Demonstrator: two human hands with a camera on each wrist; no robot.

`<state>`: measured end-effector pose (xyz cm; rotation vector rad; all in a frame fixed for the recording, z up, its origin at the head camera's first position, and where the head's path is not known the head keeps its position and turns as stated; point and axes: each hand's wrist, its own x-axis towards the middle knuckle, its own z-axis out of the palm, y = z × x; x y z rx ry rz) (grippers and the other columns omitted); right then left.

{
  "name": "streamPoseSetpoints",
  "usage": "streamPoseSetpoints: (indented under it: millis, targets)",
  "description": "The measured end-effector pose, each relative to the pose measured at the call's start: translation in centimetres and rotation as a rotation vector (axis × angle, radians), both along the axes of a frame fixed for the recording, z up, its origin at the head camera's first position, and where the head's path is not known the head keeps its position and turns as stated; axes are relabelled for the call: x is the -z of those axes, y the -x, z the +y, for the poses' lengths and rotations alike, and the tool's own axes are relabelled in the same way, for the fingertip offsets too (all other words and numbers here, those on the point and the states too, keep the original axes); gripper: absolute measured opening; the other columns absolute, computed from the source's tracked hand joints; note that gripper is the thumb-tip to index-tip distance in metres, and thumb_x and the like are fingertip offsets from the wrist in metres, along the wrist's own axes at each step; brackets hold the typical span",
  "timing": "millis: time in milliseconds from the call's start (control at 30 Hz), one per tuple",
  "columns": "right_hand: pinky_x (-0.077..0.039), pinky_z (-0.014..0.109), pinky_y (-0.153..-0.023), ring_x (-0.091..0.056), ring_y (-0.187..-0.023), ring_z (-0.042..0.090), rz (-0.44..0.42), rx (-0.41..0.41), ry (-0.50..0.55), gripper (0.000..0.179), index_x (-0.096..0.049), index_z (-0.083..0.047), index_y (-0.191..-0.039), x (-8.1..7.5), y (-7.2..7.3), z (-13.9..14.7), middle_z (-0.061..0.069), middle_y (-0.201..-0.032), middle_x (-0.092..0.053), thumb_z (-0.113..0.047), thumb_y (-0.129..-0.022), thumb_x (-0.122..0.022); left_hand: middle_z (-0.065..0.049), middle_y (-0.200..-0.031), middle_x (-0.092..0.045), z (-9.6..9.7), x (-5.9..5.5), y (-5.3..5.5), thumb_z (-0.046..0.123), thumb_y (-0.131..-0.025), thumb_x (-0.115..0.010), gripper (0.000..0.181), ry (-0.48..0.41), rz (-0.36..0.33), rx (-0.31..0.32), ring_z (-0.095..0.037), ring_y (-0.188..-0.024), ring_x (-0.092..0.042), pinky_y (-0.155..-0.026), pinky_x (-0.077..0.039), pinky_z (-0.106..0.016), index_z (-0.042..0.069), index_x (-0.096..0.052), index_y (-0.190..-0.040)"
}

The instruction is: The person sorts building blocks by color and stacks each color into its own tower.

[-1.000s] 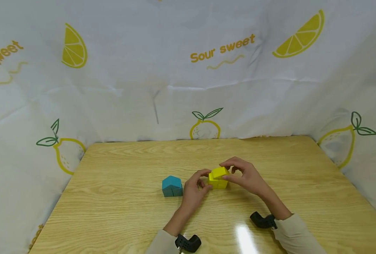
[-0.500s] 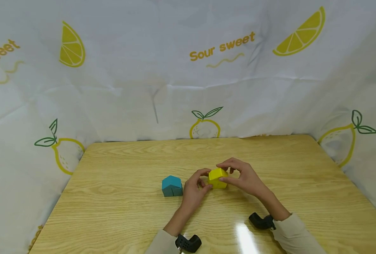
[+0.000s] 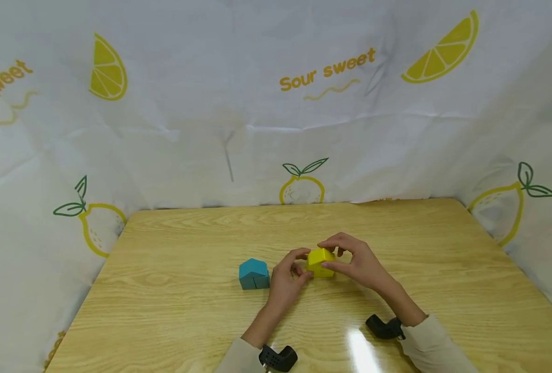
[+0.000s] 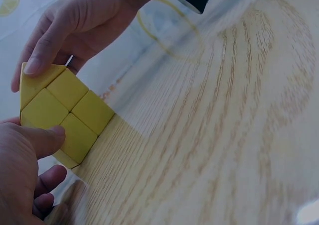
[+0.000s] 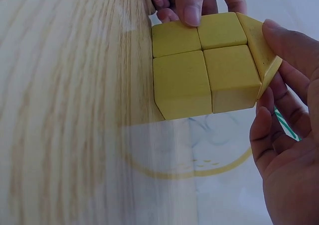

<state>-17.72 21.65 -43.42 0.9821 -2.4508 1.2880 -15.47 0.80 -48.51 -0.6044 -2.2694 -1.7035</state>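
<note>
In the head view, a small yellow block house stands right of the table's middle. Its body is a stack of yellow cubes [image 5: 182, 85], two wide and two high in the right wrist view. A yellow triangular block [image 5: 260, 48] lies flush on top as a roof. My left hand [image 3: 285, 280] grips the cubes from the left, its thumb on their near face. From the right, my right hand [image 3: 359, 263] pinches the roof block between thumb and fingers. To the left of my left hand stands a blue block house [image 3: 253, 275], its roof in place, touched by neither hand.
The wooden table [image 3: 178, 321] runs back to a white curtain [image 3: 187, 103] printed with lemons, which also hangs at both sides. A black wrist camera [image 3: 278, 358] sits on the left wrist and another camera [image 3: 384, 327] on the right.
The yellow triangular block has come down and left, from tilted and offset to level on the cubes, with my right hand. My left hand stays on the cubes.
</note>
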Motion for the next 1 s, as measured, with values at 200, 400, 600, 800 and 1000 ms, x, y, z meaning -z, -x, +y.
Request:
streamPoseSetpoints:
  millis: [200, 400, 600, 800, 1000]
  targets:
    - [-0.047, 0.034, -0.067, -0.052, -0.085, 0.010, -0.003, 0.000, -0.004, 0.036, -0.068, -0.010, -0.114, 0.1, -0.1, -0.1, -0.006, -0.105, -0.062, -0.013, -0.079, -0.079, -0.005, -0.109, -0.064, -0.1, 0.1, -0.1, 0.002, -0.080, -0.076, 0.046, 0.001, 0.008, -0.001, -0.009, -0.063, -0.052, -0.056, -0.046, -0.023, 0.014, -0.060, -0.122]
    - [-0.048, 0.033, -0.069, -0.052, -0.088, 0.013, -0.027, -0.020, -0.009, 0.042, -0.064, -0.016, -0.119, 0.1, -0.4, 0.1, -0.001, -0.108, -0.061, -0.013, -0.080, -0.079, -0.006, -0.109, -0.063, -0.1, 0.1, -0.5, 0.000, -0.080, -0.076, 0.047, -0.004, 0.005, -0.008, -0.010, -0.064, -0.052, -0.057, -0.046, -0.024, 0.012, -0.060, -0.123]
    - [-0.048, 0.038, -0.074, -0.052, -0.096, 0.019, -0.040, -0.009, -0.009, 0.055, -0.056, -0.016, -0.130, -0.9, -0.9, 0.8, 0.002, -0.119, -0.057, -0.007, -0.080, -0.078, -0.008, -0.114, -0.057, 0.3, 0.5, -1.0, 0.002, -0.079, -0.077, 0.054, 0.026, 0.035, -0.023, -0.016, -0.068, -0.052, -0.062, -0.048, -0.025, 0.009, -0.055, -0.128]
    - [-0.047, 0.042, -0.078, -0.051, -0.103, 0.016, -0.005, 0.049, -0.045, 0.058, -0.051, -0.004, -0.133, -4.1, -2.2, 0.3, 0.009, -0.124, -0.054, 0.002, -0.080, -0.074, -0.009, -0.122, -0.046, 0.2, 0.0, -2.7, 0.017, -0.082, -0.078, 0.065, 0.166, 0.097, -0.111, -0.016, -0.076, -0.049, -0.064, -0.044, -0.022, 0.010, -0.044, -0.137]
    - [-0.046, 0.036, -0.083, -0.049, -0.111, 0.019, 0.031, 0.107, -0.104, 0.064, -0.046, -0.013, -0.140, -3.8, -2.6, 1.7, 0.003, -0.132, -0.049, -0.006, -0.083, -0.075, -0.009, -0.127, -0.042, -0.1, -2.3, -6.5, 0.019, -0.085, -0.075, 0.069, 0.259, 0.070, -0.152, -0.015, -0.080, -0.048, -0.061, -0.040, -0.019, 0.009, -0.036, -0.140]
